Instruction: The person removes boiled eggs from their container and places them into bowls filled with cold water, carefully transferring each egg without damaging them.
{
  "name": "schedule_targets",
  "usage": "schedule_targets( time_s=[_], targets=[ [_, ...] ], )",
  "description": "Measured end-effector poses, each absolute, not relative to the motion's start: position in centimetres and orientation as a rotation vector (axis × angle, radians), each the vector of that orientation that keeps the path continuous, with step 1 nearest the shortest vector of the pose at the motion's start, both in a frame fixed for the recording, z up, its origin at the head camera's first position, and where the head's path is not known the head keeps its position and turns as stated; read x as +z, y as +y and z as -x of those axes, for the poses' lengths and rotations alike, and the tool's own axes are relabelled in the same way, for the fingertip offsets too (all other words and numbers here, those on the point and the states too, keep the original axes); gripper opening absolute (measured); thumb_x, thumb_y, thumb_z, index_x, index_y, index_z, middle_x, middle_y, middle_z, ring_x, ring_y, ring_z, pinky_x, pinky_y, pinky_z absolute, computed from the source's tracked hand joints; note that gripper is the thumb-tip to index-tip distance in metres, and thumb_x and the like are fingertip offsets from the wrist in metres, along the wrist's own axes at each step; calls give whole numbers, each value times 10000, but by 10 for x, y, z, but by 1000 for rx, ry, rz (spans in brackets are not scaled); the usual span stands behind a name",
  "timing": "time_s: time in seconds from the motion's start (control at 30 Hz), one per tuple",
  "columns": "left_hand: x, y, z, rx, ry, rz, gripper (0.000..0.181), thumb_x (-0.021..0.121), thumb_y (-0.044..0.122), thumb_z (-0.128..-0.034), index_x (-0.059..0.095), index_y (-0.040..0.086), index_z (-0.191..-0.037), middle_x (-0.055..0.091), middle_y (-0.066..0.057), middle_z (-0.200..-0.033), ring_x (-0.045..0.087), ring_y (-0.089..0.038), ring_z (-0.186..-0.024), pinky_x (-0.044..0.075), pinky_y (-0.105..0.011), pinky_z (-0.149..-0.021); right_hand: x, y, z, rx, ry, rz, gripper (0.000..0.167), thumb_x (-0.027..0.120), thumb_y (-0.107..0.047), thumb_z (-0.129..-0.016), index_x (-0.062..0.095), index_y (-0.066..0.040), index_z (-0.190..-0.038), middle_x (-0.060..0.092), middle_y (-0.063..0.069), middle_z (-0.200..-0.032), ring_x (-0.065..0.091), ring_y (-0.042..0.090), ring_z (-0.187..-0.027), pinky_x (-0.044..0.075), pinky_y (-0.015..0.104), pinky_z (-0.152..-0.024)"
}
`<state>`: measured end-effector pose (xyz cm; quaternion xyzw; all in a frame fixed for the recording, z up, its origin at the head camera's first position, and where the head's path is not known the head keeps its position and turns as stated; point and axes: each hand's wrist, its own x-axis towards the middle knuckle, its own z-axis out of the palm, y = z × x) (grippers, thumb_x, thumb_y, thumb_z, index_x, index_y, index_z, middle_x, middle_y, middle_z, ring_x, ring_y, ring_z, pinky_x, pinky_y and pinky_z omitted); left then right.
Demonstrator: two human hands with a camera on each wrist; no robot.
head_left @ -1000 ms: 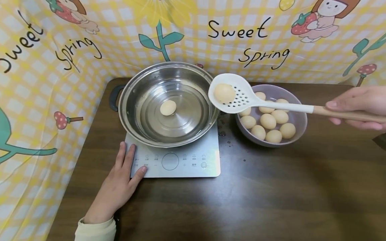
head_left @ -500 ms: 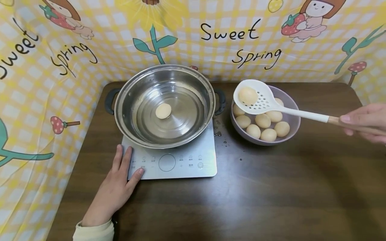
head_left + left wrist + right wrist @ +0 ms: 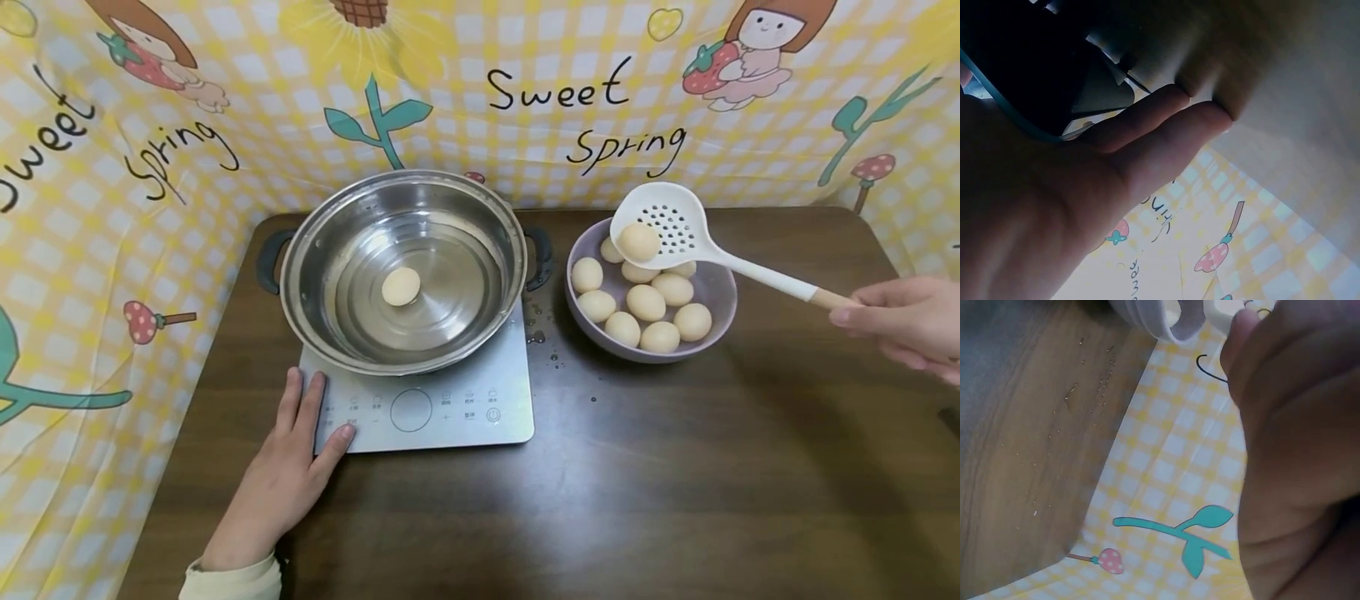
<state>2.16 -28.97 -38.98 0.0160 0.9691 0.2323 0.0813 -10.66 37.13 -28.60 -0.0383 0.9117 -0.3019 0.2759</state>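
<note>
In the head view my right hand (image 3: 911, 325) grips the wooden handle of a white slotted spoon (image 3: 686, 208). The spoon's head is tilted over a purple bowl (image 3: 726, 308), and one egg (image 3: 640, 243) lies at its lower left edge. Several eggs (image 3: 646, 302) sit in the bowl below. My left hand (image 3: 281, 475) rests with spread, straight fingers at the left edge of a silver induction cooker (image 3: 450, 433). A steel pot (image 3: 480, 350) stands on the cooker, holding water and one egg (image 3: 401, 287). In the right wrist view, my hand (image 3: 1304, 425) hides most of the spoon.
The dark wooden table (image 3: 600, 500) carries everything. Water drops (image 3: 536, 337) lie between pot and bowl. A yellow checkered cloth (image 3: 465, 50) hangs behind and to the left. The pot's black handles (image 3: 538, 258) stick out at both sides, one near the bowl.
The slotted spoon has moved right, from beside the pot's rim to over the bowl. Its head has tilted and the egg has shifted toward its lower left edge. The left hand stays on the cooker.
</note>
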Motion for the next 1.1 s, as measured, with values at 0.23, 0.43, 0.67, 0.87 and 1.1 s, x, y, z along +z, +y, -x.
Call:
schedule_targets(
  time_s=[0.23,0.43,0.67,0.87,1.1],
  targets=[
    [-390,-289,-22,681,2899,-40,802,459,470,-1068,33,95,-1634,-142,-167,-1665,299,-639,-1332,350,-714,-957,-286,349,89,-663,2596,95,360,482,-351,-1087,544,1,-1132,456,20,-516,400,111,-320,418,328,-321],
    [-390,-289,-22,682,2913,-45,799,470,461,-1067,52,83,-1633,-125,-174,-1667,298,-634,-1337,347,-713,-962,-291,337,71,-684,2797,71,404,505,-324,-1079,562,71,-1140,439,34,-475,374,142,-319,371,318,-314],
    [-388,-289,-22,674,2907,-42,798,457,466,-1070,35,88,-1633,-141,-163,-1666,270,-628,-1356,342,-717,-966,-298,326,52,-871,3048,155,265,605,-170,-1027,586,93,-1041,423,-8,-499,327,113,-344,291,259,-303],
    [-389,-289,-23,674,2903,-43,802,455,471,-1069,30,91,-1633,-142,-163,-1666,269,-625,-1359,346,-713,-966,-307,314,41,-1181,3145,275,114,675,0,-943,603,-88,-953,417,-66,-492,300,48,-328,247,239,-290],
    [-390,-289,-23,656,2899,-37,806,445,487,-1068,32,88,-1633,-156,-149,-1666,277,-624,-1357,344,-718,-967,-317,313,37,-1039,3343,621,202,707,-93,-933,619,85,-969,402,-138,-562,272,-46,-346,236,168,-313]
  ],
)
